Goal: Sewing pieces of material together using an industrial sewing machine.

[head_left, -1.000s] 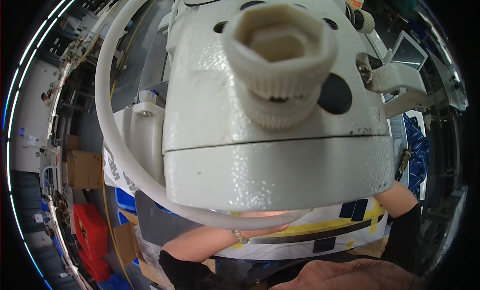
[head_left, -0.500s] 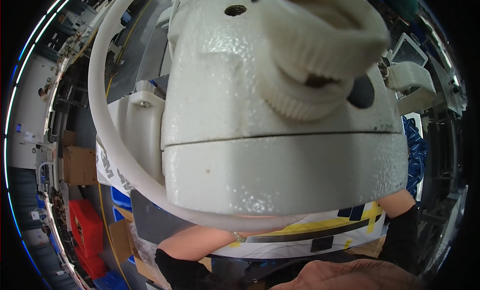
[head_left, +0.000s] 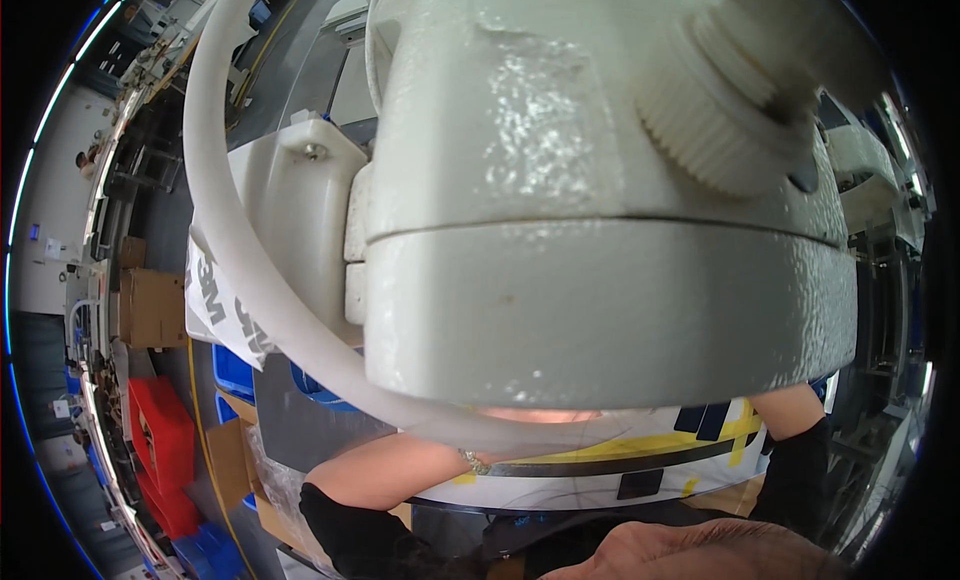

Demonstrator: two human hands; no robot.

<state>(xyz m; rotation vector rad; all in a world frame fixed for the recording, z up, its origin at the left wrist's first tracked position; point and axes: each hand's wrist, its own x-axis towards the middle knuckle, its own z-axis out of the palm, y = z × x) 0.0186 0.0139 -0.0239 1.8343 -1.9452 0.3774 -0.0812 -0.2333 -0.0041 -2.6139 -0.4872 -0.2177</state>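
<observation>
A large white-painted machine housing (head_left: pixel 600 310) with a ribbed knob (head_left: pixel 710 105) fills most of the view and hides the work under it. Beneath its lower edge, my left forearm with a bracelet reaches in from the left; only a sliver of my left hand (head_left: pixel 548 416) shows, its fingers hidden. On the other side, my right forearm (head_left: pixel 793 412) goes up behind the housing, which covers that hand. Between the forearms lies a white work surface (head_left: pixel 580 488) with yellow and dark tape strips. Whether either hand holds anything cannot be seen.
A thick white hose (head_left: pixel 215 170) curves down the housing's left side. Beyond it stand a white bracket (head_left: pixel 300 200), blue bins (head_left: pixel 233 372), red bins (head_left: pixel 160 435) and a cardboard box (head_left: pixel 152 308). A grey panel (head_left: pixel 300 420) lies left of my left forearm.
The view has shifted, so the housing sits farther right and its knob appears higher and turned. My left forearm shows slightly farther left and higher. Both hands stay mostly hidden.
</observation>
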